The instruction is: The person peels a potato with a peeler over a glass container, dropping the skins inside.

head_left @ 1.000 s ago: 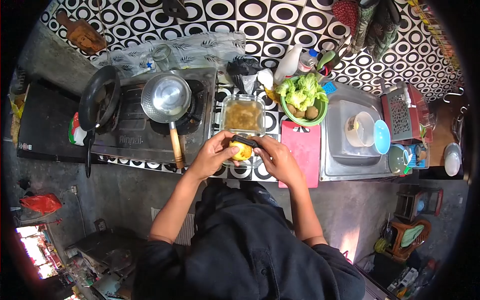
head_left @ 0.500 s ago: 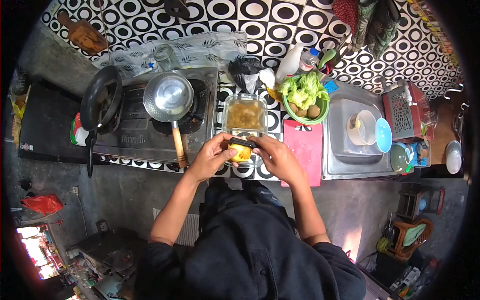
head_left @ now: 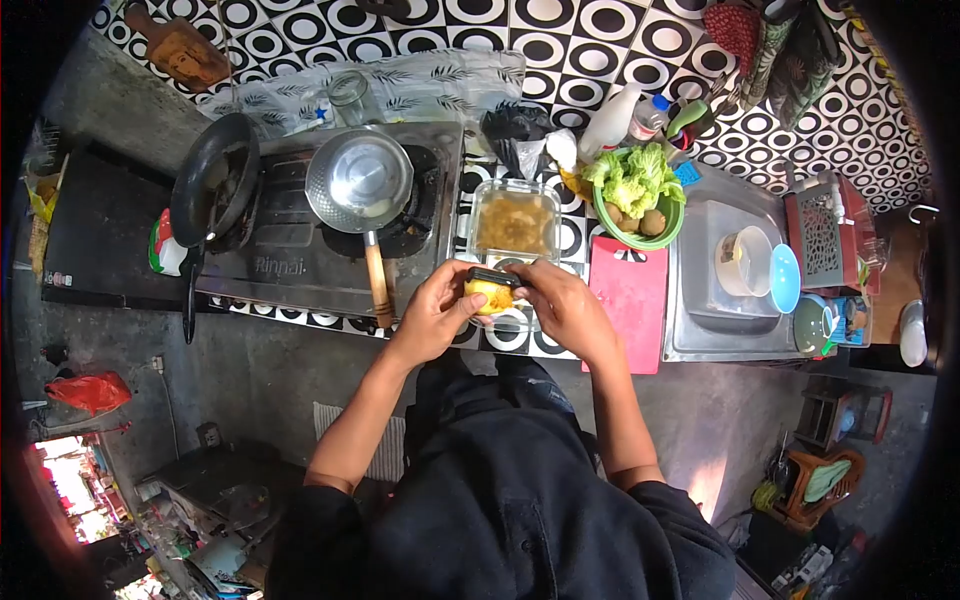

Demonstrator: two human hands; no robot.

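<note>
My left hand [head_left: 432, 312] cups a yellow, partly peeled potato [head_left: 490, 296] over the near end of a clear glass container [head_left: 516, 222] that holds brownish peelings. My right hand [head_left: 565, 308] grips a black peeler [head_left: 493, 277] laid across the top of the potato. Both hands meet just above the counter's front edge, in front of my dark shirt.
A gas stove [head_left: 300, 250] on the left carries a steel saucepan [head_left: 358, 182] with a wooden handle and a black frying pan [head_left: 213, 190]. To the right lie a red cutting board [head_left: 630, 300], a green bowl [head_left: 640, 215] of lettuce and potatoes, and a steel sink [head_left: 735, 290] with bowls.
The view has shifted slightly, so the counter sits a little further right and higher. My hands keep the same hold on potato and peeler, with the peeler still on the top side.
</note>
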